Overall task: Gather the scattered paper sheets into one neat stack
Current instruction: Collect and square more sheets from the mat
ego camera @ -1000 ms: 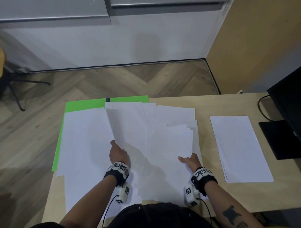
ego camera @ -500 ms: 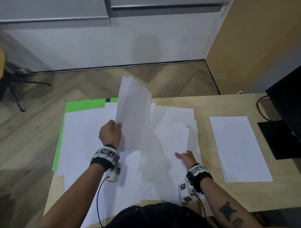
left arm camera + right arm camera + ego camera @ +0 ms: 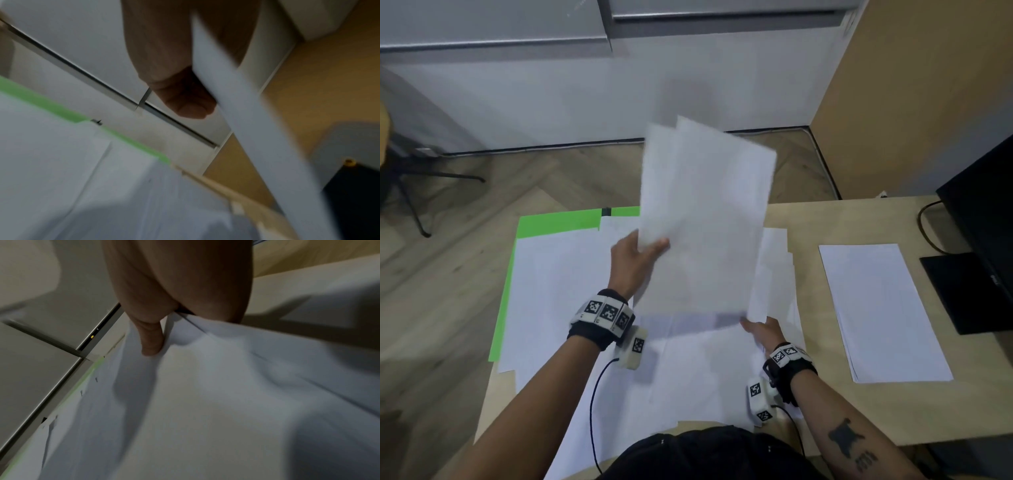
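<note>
Two lifted sheets (image 3: 705,219), upright, left hand (image 3: 635,263) pinching

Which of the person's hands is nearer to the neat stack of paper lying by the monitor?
Right. The right hand rests on the scattered sheets just left of the neat stack; the left hand holds raised sheets further away.
</note>
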A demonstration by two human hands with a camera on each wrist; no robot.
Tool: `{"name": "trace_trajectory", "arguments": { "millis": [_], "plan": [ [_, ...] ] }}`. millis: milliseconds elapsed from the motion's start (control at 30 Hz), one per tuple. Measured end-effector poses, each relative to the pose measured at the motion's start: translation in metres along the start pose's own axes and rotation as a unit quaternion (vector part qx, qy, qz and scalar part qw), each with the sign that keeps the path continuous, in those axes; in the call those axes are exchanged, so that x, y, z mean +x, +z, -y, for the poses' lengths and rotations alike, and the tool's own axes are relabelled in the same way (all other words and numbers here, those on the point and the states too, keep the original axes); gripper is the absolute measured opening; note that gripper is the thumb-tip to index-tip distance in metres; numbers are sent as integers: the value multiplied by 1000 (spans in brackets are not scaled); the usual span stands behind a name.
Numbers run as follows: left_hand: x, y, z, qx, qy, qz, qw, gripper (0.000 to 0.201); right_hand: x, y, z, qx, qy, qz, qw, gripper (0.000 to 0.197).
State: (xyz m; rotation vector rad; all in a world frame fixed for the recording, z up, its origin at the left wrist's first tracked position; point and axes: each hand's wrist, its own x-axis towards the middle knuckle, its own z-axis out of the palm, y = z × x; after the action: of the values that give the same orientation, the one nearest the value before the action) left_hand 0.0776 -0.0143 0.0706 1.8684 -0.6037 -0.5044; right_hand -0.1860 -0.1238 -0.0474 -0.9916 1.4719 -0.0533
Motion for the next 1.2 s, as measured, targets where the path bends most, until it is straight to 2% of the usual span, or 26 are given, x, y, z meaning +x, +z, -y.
{"name": "trace_trajectory", "arguments": {
  "millis": [67,100,200,300,400,500,533,600,700,767,833,900,967,1033,1100,1200],
  "plan": [
    [-15,6,21,52,-26,66,996,16,-4,3,5,13,2,4,1000,30],
    [-23,9,34,91,-36,96,991,20,-2,4,6,10,11,-5,1000,30],
    [-40,12,73,200,-95,174,960,31,4,2,9,-15,45,-8,999,54],
    [-51,14,100,246,-152,226,930,31,-7,1,15,15,88,5,996,83],
    [-64,21,110,304,-161,272,899,32,-9,3,16,100,93,9,991,90],
    [-71,29,110,330,-160,301,880,11,-7,2,13,26,65,4,998,88],
    [-72,32,112,326,-159,303,881,11,-5,2,10,14,53,2,999,78],
    [-75,40,114,313,-159,308,884,25,-4,2,7,18,30,0,999,58],
    [-81,54,110,295,-165,315,887,44,-4,4,4,9,12,-8,1000,65],
    [-86,62,109,295,-162,317,887,55,-6,5,5,-9,-15,-13,1000,53],
    [-87,65,108,323,-156,292,887,65,-11,7,10,-22,-62,-2,998,40],
    [-85,64,108,315,-156,256,900,73,-16,9,19,-27,-106,15,994,41],
    [-75,61,116,274,-172,222,920,87,-33,10,35,-26,-147,46,988,37],
    [-62,54,118,177,-182,191,948,95,-59,8,55,-19,-176,82,981,23],
    [-48,42,116,62,-182,157,969,84,-85,3,74,1,-205,107,973,28],
    [-30,23,89,-45,-173,137,974,80,-99,-8,93,12,-252,139,958,26]
  ]
}}
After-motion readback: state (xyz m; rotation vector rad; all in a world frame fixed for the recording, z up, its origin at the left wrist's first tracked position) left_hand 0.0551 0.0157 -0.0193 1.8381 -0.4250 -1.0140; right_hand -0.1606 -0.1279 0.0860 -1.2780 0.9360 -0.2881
